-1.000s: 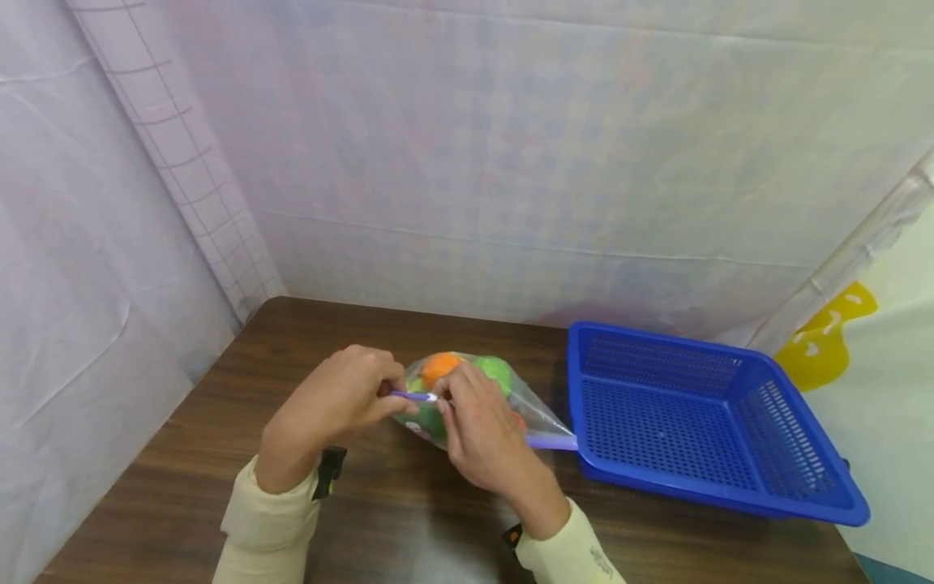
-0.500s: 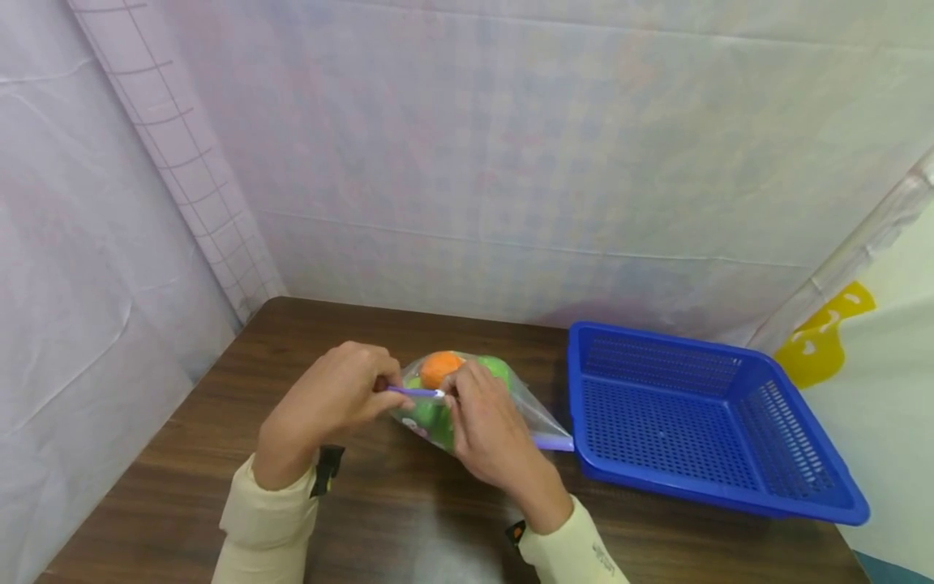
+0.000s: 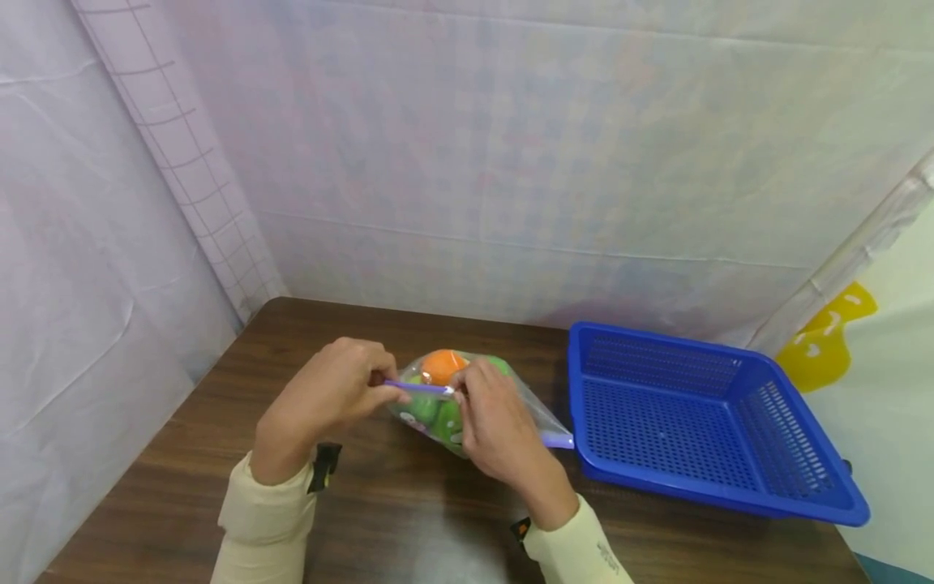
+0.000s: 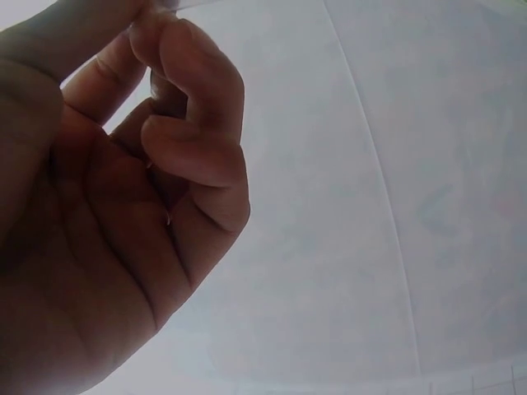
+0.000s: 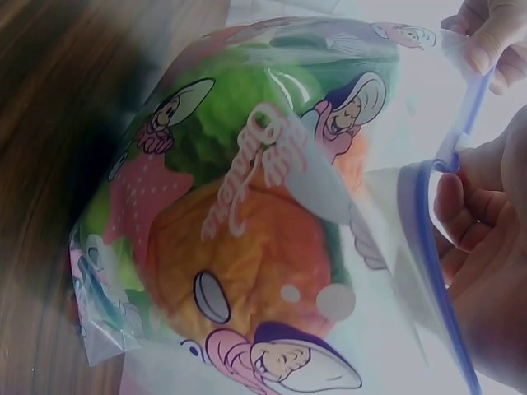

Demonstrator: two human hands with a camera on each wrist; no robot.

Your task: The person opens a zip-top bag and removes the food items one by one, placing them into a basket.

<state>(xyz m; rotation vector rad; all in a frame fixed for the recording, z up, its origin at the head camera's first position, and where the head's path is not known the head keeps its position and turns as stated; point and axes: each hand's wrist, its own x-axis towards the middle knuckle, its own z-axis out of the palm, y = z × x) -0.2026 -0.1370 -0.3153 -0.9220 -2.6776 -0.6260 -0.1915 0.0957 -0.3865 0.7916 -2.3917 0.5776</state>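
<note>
A clear printed bag (image 5: pixel 329 197) with a purple zip edge (image 3: pixel 419 388) holds orange and green items (image 3: pixel 443 367). My left hand (image 3: pixel 332 401) pinches the left end of the zip edge between thumb and fingers. In the left wrist view that hand (image 4: pixel 140 189) has its other fingers curled, and the pinched part is at the frame's top. My right hand (image 3: pixel 503 426) pinches the small white slider (image 3: pixel 448 391) on the zip. The right wrist view shows its thumb and finger (image 5: pixel 486 222) at the slider.
A blue perforated basket (image 3: pixel 671 483) stands on the brown wooden table (image 3: pixel 379 519), to the right of the bag, whose right corner reaches its near left side. Pale patterned cloth (image 3: pixel 511 146) hangs behind the table.
My right hand and the slider have moved right along the zip edge, and more purple strip shows between the hands. My left hand has shifted slightly left and up.
</note>
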